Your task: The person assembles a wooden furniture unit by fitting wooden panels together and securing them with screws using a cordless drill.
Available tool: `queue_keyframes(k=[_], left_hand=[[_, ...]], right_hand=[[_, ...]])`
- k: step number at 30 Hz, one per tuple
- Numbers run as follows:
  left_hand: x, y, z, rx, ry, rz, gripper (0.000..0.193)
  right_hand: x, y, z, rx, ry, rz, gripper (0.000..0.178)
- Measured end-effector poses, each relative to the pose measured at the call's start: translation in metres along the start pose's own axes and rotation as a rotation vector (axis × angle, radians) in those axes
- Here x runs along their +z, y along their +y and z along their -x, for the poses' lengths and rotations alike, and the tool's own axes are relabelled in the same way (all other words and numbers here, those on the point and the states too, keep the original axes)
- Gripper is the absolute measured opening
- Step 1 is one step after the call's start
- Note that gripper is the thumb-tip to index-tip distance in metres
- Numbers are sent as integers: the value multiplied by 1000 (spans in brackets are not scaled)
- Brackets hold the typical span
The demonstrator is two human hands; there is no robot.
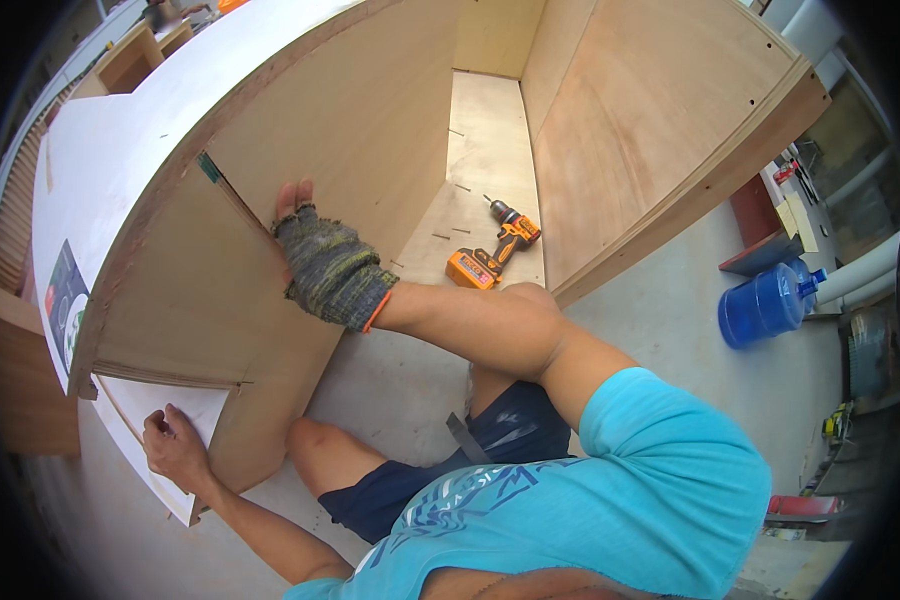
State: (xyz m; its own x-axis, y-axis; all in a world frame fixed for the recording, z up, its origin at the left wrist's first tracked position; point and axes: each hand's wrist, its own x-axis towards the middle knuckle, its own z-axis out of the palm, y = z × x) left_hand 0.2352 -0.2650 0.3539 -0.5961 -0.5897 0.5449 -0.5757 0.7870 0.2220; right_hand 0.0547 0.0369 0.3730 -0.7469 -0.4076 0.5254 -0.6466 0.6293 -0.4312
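My right hand (330,262), in a dark grey-green knit glove with bare fingertips, lies against the upright plywood panel (370,150) of a curved wooden cabinet. Its fingers are stretched out beside a narrow slit in the panel, which has a green end (209,167) at the top edge. Lower left, my bare left hand (177,450) is closed, fingers curled and thumb close to them, over a white panel (205,408) in a cut-out of the cabinet. Whatever it may hold is too small to make out. An orange and black cordless drill (495,247) rests on the cabinet's inner board, beyond my right forearm.
Several screws (454,232) stick up from or lie on the inner board near the drill. A tall plywood side (660,130) rises at the right. Blue water jugs (765,303) lie on the floor farther right, by a reddish box (760,225). White laminate (120,150) covers the cabinet's top.
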Motion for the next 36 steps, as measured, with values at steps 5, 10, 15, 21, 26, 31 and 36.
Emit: queue_keyframes(k=[5,10,15,21,26,31,36], left_hand=[[-1,0,0,3,15,-7,32],[-1,-1,-1,4,-1,11,33],[0,-1,0,8,6,4,33],[2,1,-1,2,3,23,34],[-1,1,0,19,2,-5,34],[-1,0,-1,20,-3,-20,34],[-1,1,-2,0,-18,-1,36]], right_hand=[[0,-1,-1,12,-49,18,98],[0,-1,0,-10,-3,-6,100],[-6,-5,-1,42,-92,-10,100],[7,5,0,20,-73,12,105],[3,3,0,34,-78,-53,105],[-2,-1,-1,33,-114,14,104],[5,2,0,-3,-31,32,105]])
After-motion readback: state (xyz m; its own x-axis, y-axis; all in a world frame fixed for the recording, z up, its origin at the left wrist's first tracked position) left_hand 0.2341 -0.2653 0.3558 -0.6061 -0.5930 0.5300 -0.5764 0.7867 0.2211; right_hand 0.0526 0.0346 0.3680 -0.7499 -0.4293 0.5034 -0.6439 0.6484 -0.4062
